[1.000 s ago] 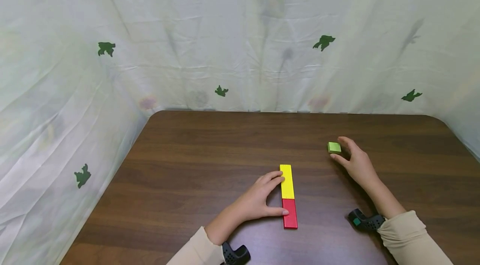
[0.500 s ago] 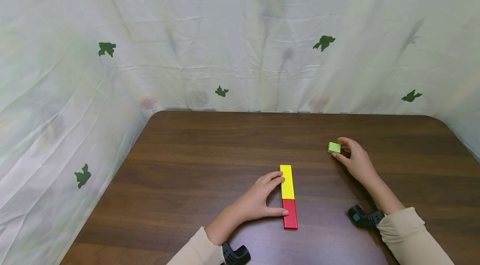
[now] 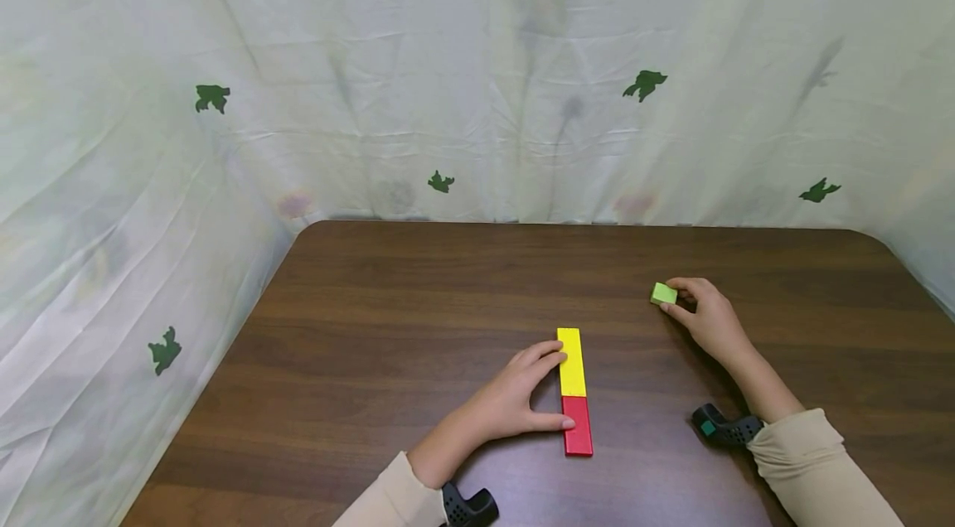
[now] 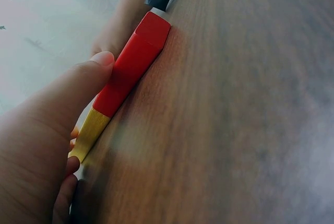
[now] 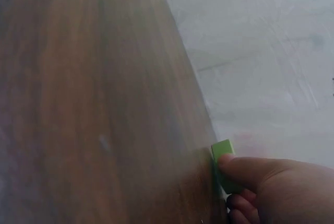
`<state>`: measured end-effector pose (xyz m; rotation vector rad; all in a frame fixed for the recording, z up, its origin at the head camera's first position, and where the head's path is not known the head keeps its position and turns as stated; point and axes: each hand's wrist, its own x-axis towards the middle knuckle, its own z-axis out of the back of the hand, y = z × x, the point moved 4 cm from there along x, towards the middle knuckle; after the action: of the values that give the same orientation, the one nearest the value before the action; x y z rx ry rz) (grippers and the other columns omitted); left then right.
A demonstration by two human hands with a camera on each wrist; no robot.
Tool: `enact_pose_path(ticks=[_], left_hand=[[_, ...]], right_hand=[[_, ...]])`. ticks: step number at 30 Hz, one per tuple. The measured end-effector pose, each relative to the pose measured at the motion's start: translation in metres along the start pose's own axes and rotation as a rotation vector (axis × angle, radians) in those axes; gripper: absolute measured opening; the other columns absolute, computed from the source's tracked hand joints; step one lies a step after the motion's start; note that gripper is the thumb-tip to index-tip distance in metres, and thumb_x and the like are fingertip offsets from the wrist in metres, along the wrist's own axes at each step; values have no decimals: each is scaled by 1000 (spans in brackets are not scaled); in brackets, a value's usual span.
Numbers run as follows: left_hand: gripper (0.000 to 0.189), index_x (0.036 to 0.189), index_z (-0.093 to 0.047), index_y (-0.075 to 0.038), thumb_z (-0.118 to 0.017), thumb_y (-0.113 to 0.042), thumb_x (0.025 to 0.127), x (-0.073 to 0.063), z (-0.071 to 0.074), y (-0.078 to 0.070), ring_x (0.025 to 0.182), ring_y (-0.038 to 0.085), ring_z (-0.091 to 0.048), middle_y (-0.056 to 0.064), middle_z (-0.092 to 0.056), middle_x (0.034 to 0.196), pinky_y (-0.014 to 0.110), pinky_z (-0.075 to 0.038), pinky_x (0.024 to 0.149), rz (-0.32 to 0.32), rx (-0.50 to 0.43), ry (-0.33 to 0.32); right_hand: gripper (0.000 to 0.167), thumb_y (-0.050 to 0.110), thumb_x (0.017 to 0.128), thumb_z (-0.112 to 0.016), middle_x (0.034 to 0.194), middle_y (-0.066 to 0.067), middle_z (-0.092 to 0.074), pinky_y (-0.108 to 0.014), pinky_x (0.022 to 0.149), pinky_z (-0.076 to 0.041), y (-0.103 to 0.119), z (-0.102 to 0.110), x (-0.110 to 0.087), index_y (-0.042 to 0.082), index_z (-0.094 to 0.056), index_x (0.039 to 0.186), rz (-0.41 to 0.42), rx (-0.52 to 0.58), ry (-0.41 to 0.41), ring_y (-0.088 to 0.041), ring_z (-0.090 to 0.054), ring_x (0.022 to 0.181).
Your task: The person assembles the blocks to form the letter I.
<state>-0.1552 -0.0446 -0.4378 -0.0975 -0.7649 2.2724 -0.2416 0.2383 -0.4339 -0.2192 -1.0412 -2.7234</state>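
A yellow block (image 3: 570,361) and a red block (image 3: 578,426) lie end to end in one line on the brown table. My left hand (image 3: 511,398) rests at their left side, its fingertips on the yellow block and its straight thumb on the red one. In the left wrist view that thumb lies against the side of the red block (image 4: 130,70). Farther back on the right, my right hand (image 3: 709,320) pinches a small light-green block (image 3: 663,293) between thumb and fingers. The right wrist view shows the thumb on the face of the green block (image 5: 223,153).
The wooden table (image 3: 418,287) ends at a rounded back edge against a pale curtain (image 3: 477,79) with green bird and leaf prints. Each wrist carries a black camera, such as the right wrist camera (image 3: 727,429).
My right fingers have closed in on the green block, which has turned slightly and shifted a little to the left. The left hand and the yellow and red blocks have stayed in place.
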Motion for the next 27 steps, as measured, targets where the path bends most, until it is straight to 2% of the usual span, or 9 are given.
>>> enact_pose_path(ticks=[12, 27], left_hand=[[79, 135, -39, -7, -67, -49, 75, 1, -1, -1, 125, 19, -30, 3, -29, 141, 33, -30, 99, -8, 5, -7], [79, 135, -38, -8, -66, -50, 75, 0, 0, 0, 125, 19, -30, 2, -29, 142, 33, -30, 99, 6, -6, -2]], right_hand=[[37, 15, 87, -60, 110, -23, -44, -51, 78, -43, 4, 0, -2, -4, -49, 117, -11, 18, -10, -40, -49, 98], [34, 11, 85, -62, 107, -20, -45, -47, 79, -44, 19, -10, 5, -4, -51, 114, 70, 80, -24, -35, -50, 95]])
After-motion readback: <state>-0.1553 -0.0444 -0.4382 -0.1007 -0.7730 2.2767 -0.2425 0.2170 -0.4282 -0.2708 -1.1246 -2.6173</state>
